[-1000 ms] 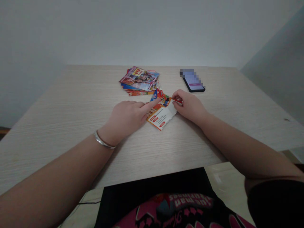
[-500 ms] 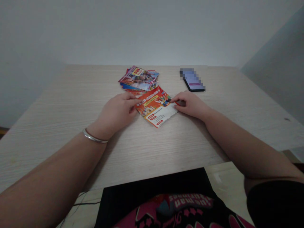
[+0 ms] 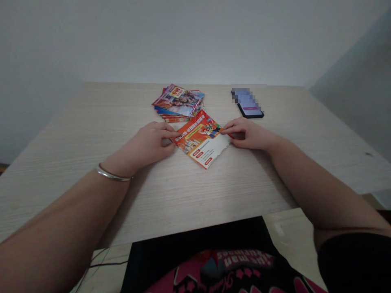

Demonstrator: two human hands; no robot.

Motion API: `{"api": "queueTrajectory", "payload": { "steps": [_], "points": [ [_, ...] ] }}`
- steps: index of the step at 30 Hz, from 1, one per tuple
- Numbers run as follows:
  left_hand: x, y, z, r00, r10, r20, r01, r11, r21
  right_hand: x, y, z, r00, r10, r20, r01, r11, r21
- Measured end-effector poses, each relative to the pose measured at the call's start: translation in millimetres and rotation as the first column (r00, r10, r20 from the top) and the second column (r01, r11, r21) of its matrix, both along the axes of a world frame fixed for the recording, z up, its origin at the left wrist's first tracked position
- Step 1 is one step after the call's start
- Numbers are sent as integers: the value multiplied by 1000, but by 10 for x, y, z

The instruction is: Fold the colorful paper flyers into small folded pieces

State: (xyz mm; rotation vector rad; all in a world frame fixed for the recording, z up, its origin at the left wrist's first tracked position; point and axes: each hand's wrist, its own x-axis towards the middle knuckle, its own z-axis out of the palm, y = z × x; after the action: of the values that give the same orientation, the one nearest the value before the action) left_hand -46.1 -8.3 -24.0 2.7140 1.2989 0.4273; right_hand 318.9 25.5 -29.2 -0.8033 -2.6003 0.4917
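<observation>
While seen from the head, hands: left hand (image 3: 143,144) and right hand (image 3: 247,134) half-closed, fingertips at opposite edges of the printed leaflet (image 3: 201,138); grip cannot be told.
Leaflet: between the hands, just below the leaflet stack (image 3: 179,101).
Risk: uneven pulling creases the paper; pushing forward disturbs the stack.
Writing: too blurred to read.

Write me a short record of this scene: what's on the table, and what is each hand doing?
left hand: fingertips at the left edge of the orange and white leaflet
right hand: fingertips at the leaflet's right edge
leaflet position: flat on the table, slanted
behind it: pile of colourful leaflets
further right: phone, lying face up
left wrist: silver bangle
</observation>
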Motion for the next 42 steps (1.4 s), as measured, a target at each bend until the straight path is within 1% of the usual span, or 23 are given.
{"api": "queueTrajectory", "payload": {
  "steps": [5,12,15,17,21,24,26,29,31,34,37,40,42],
  "points": [
    [-11,0,10,1000,7,-14,-7,1000,-27,40,14,3,999,20,39,-20,1000,7],
    [-24,24,-27,999,-8,52,10,999,-38,5,-14,-18,997,-71,-11,71,997,-25],
    [-26,31,-24,999,3,50,-2,999,-32,-7,-18,-24,994,-103,-20,102,994,-46],
    [-31,33,-21,999,13,50,-11,999,-36,-14,-20,-29,993,-119,-25,118,992,-36],
    [-37,10,-6,993,59,103,-52,997,-62,-40,-36,-26,990,-137,-9,138,990,26],
    [-25,-22,20,983,100,157,-84,991,-108,-62,-58,-11,988,-149,26,147,986,77],
    [-11,-38,38,980,97,171,-75,989,-131,-74,-77,2,986,-163,23,158,976,148],
    [7,-43,53,985,74,157,-56,992,-115,-101,-114,25,987,-161,-5,154,936,315],
    [10,-37,53,986,78,147,-62,992,-110,-131,-143,42,988,-148,35,124,919,374],
    [0,-19,42,985,47,167,-21,988,-153,-181,-178,63,982,-142,120,90,927,363],
    [-14,5,27,981,-24,192,58,983,-175,-210,-181,72,974,-179,140,120,927,355],
    [-17,17,15,981,-35,190,65,986,-156,-211,-149,62,967,-222,121,169,923,346],
    [-13,12,14,981,-30,192,56,990,-131,-199,-119,42,976,-194,99,153,934,322]
  ]
}}
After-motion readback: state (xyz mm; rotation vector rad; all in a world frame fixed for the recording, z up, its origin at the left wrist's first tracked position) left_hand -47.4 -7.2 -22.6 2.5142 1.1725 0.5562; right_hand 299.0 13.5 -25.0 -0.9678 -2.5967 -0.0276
